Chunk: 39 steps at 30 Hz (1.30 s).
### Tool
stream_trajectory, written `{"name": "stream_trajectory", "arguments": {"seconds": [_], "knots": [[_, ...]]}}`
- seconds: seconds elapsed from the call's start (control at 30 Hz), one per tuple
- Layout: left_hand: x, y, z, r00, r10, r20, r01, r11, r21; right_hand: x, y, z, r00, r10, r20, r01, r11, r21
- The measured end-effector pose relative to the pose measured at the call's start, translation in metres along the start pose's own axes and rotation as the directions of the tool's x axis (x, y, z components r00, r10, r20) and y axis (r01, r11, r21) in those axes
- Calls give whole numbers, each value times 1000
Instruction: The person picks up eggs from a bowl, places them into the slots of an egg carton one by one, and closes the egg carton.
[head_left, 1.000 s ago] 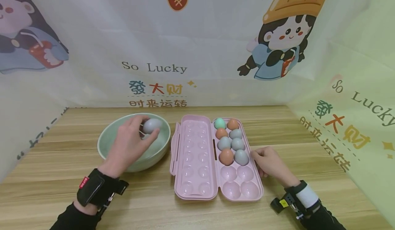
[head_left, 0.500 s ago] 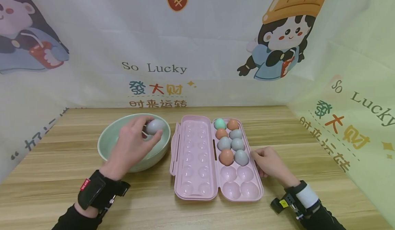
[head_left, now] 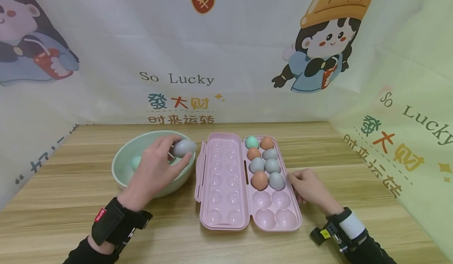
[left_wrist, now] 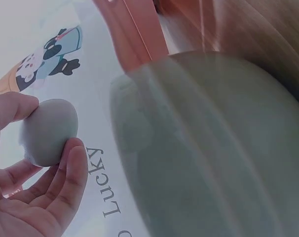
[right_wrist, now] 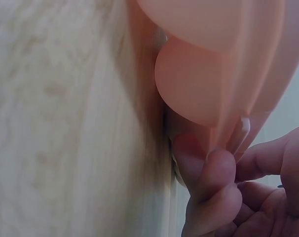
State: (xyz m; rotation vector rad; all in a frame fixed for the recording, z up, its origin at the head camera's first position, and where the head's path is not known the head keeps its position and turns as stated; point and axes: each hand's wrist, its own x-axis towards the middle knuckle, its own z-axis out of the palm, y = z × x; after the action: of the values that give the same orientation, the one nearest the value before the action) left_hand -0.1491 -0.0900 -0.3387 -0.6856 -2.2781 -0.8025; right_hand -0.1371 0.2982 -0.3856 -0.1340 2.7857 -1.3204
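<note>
A grey-blue egg (head_left: 184,148) is pinched between the thumb and fingers of my left hand (head_left: 158,162), over the right rim of a pale green bowl (head_left: 124,154). The left wrist view shows the same egg (left_wrist: 50,132) against the printed backdrop. Inside the bowl a light green egg (head_left: 136,162) shows beside the hand, which hides much of the bowl. My right hand (head_left: 311,187) pinches the right edge of a pink egg box (head_left: 226,177), which lies unfolded. Close up, the fingers (right_wrist: 221,170) and thumb grip the box's rim (right_wrist: 253,98).
Brown, grey-blue and green eggs (head_left: 260,180) fill the far rows of the box's right half; its nearest cups (head_left: 265,218) hold none. The wooden table (head_left: 170,232) ends at a printed cloth backdrop (head_left: 244,59) behind and at both sides.
My left hand has moved right with the grey-blue egg, from over the bowl's middle to its right rim. The light green egg in the bowl has come into sight. My right hand stays put.
</note>
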Motion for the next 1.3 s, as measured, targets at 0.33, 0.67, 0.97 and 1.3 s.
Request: {"name": "stream_trajectory", "arguments": {"seconds": [0.33,0.67,0.97,1.3], "knots": [[-1,6,2,1000,12,12,-11,1000,-13,1,1,0,1000,-4,2,4,1000,-9],[-2,11,4,998,32,47,-32,999,8,-1,0,0,1000,10,3,-10,1000,2],[-4,21,8,993,41,107,-45,998,41,-1,-1,0,1000,13,-2,-13,1000,1],[-8,29,14,985,49,163,-54,998,28,1,1,1,1000,27,-1,-27,1000,4]]}}
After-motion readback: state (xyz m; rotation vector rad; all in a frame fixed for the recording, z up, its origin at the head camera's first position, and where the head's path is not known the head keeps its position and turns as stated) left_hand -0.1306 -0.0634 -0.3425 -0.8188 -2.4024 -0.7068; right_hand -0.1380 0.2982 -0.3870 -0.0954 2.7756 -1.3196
